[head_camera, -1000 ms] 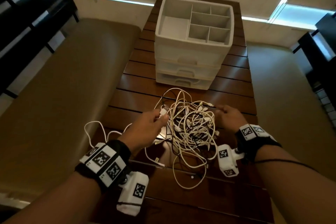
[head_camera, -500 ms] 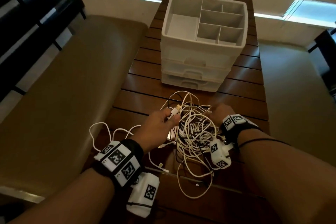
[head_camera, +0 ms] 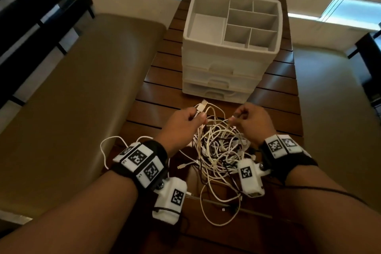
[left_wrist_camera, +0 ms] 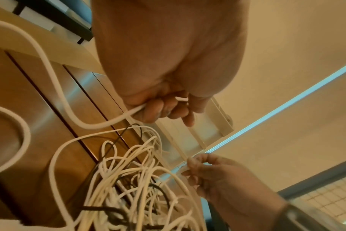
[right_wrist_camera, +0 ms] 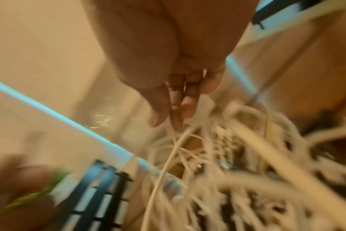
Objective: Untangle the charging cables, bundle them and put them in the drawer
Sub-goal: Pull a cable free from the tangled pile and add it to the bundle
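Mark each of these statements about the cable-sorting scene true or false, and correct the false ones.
1. The left hand holds a white cable end. True.
2. The drawer unit has a drawer pulled open. False: all three are shut.
3. The cable tangle is mostly white. True.
4. The tangle lies in the unit's top tray. False: it is on the wooden table.
5. The right hand pinches a cable. True.

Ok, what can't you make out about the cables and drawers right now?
- Cable tangle: cable count unclear in the head view; strands overlap.
- Right hand: hold on a cable is blurred in the right wrist view.
- Drawers: contents hidden, all shut.
- Left hand: palm hides cable inside the fingers.
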The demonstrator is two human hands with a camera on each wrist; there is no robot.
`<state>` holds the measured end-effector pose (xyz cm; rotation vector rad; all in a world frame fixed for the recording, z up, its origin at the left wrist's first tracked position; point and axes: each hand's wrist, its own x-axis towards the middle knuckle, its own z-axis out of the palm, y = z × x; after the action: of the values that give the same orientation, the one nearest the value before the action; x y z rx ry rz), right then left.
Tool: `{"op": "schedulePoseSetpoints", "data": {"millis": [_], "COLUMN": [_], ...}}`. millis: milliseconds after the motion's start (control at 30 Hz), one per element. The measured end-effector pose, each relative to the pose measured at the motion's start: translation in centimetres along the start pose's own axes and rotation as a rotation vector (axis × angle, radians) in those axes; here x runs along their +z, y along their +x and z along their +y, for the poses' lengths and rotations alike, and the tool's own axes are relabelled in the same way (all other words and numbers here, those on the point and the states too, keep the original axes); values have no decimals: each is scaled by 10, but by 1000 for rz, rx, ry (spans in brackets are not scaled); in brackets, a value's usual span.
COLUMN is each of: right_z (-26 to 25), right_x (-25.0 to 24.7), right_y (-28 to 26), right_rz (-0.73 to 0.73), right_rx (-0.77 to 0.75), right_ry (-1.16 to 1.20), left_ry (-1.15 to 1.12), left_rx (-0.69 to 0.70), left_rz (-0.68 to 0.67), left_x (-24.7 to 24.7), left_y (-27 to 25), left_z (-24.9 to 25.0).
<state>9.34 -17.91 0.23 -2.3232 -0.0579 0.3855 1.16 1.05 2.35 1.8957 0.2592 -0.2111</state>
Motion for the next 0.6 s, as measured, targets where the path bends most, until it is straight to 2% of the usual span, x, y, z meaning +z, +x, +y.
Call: {"op": "schedulePoseSetpoints", "data": {"millis": [100, 167, 333, 367, 433, 500, 600], "right_z": [-29, -41, -50, -49, -44, -38, -32], "right_x": [-24, -33, -29, -27, -21, -13, -7], "right_y": [-25, -35, -49, -50, -56, -63, -69], "right_rz": [-74, -79, 24, 17, -95, -225, -305], "right_rx": [-157, -209, -163, -146, -106, -113, -232], "right_ry": [222, 368, 582, 624, 706, 647, 457], "left_ry": [-133, -229, -182, -207, -336, -415, -377], "left_rx": [17, 32, 96, 87, 53, 47, 64], "left_rz": [-35, -94, -146, -141, -137, -106, -29], "left_x": [7, 14, 28, 29, 28, 24, 14], "left_y": [6, 7, 6, 6, 5, 5, 1], "left_z": [9, 15, 20, 21, 26, 33, 40]}}
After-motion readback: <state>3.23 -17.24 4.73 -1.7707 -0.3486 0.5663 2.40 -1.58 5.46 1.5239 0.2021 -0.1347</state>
